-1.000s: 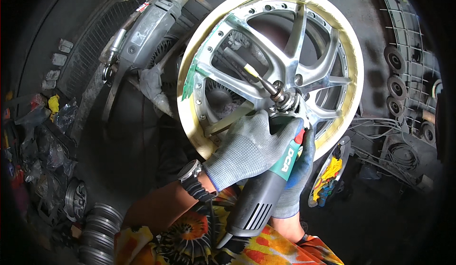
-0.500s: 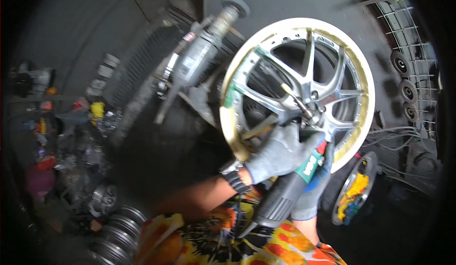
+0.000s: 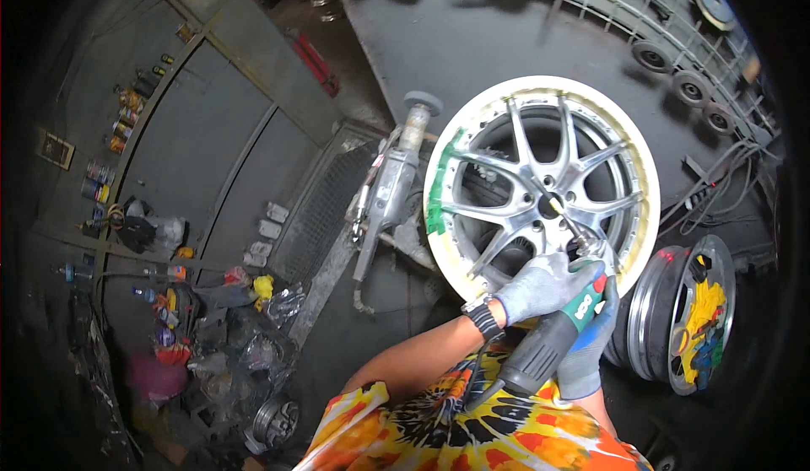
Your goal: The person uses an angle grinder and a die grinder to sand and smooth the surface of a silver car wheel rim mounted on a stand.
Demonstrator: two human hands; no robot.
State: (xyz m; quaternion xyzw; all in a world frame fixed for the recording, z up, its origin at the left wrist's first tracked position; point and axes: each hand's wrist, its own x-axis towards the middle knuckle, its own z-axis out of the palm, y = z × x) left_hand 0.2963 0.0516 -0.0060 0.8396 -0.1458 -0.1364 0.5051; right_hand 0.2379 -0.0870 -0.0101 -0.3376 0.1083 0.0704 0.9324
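Observation:
A silver multi-spoke alloy wheel (image 3: 528, 170) lies face up before me, its lip masked with pale tape and a green patch (image 3: 439, 193) at the left. Over its lower spokes I hold a green-and-black straight grinder (image 3: 540, 349), its slim shaft and pale tip pointing at the hub. My left hand (image 3: 548, 285), in a grey glove with a watch at the wrist, is closed over the grinder's front end. Below and to the right, my right hand (image 3: 584, 361), gloved in grey and blue, is wrapped round the body, its fingers partly hidden.
Left of the wheel stands a grey bench polishing machine (image 3: 392, 186) with a round wheel on top. At the right another rim (image 3: 661, 323) holds yellow and blue cloths. Grinding discs (image 3: 692, 89) hang on a wire rack. Bags and bottles clutter the far left.
The view has swung, so more of the left wall shows. The grinder's tip has shifted from over a left spoke to over the wheel's hub. Both hands keep their grip.

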